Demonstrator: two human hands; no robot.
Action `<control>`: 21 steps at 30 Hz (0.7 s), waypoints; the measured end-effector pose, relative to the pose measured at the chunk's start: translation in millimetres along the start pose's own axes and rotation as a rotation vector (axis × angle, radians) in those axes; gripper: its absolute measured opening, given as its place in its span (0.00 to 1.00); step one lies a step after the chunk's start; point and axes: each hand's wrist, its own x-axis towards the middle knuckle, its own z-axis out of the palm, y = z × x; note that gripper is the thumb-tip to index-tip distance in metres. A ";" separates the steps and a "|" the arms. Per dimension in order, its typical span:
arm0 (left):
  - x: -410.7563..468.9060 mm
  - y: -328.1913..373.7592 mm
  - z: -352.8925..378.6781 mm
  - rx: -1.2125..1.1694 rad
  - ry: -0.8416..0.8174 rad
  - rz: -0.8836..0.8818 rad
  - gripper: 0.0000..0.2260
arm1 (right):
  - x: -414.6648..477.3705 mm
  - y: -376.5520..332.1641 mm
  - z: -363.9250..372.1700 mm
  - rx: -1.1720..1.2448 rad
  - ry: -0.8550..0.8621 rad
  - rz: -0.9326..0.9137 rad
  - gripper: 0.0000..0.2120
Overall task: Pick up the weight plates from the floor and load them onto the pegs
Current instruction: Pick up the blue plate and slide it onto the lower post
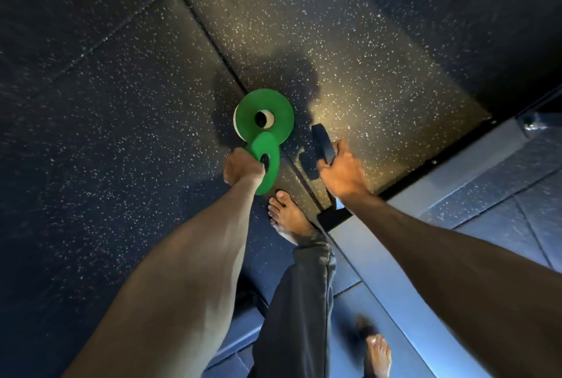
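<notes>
- At centre of the frame, a large green plate [275, 103] lies flat on the floor [380, 43], its round hole facing up.
- Under it, a white plate [236, 125] shows as a thin pale edge on the left side; white is also visible through the hole.
- Left hand [243, 169], just below and left of that stack, holds a small green plate [261, 145]. Fingers are hooked through its centre hole and curl round the inner edge.
- Small green plate is tilted on edge. Its upper rim overlaps the lower rim of the large green plate in the picture; cannot tell whether the two touch.
- Right hand [343, 172], right of centre, grips a dark plate [322, 142] by its lower rim, thumb on one face and fingers wrapped behind. Plate stands nearly edge-on, clear of the floor.
- Dark plate sits just right of the large green plate, apart from it.
- Floor is dark speckled rubber in big square tiles; the tile under the stack is lit warm yellow.
- Shadow [292, 76] falls on the floor above the stack.
- Bare foot [289, 216] is planted below the small green plate, near it, with a dark trouser leg [298, 301] running down to the bottom edge.
- Second bare foot [378, 355] is at lower right, blurred.
- Black strip [330, 218] runs diagonally from lower centre to the right edge, passing under the right forearm.
</notes>
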 end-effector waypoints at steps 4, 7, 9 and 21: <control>-76.8 -18.9 -13.6 0.140 0.091 0.172 0.09 | -70.7 7.8 -16.5 -0.035 -0.028 -0.054 0.12; -130.8 -49.1 -34.9 0.081 0.120 0.169 0.07 | -138.0 2.1 -45.1 -0.006 -0.060 -0.074 0.14; -175.8 -69.8 -49.5 0.007 0.119 0.178 0.06 | -193.6 0.8 -66.4 0.029 -0.064 -0.122 0.21; -488.3 -163.5 -72.2 -0.825 0.129 -0.084 0.12 | -460.5 44.8 -160.0 -0.198 -0.110 -0.256 0.23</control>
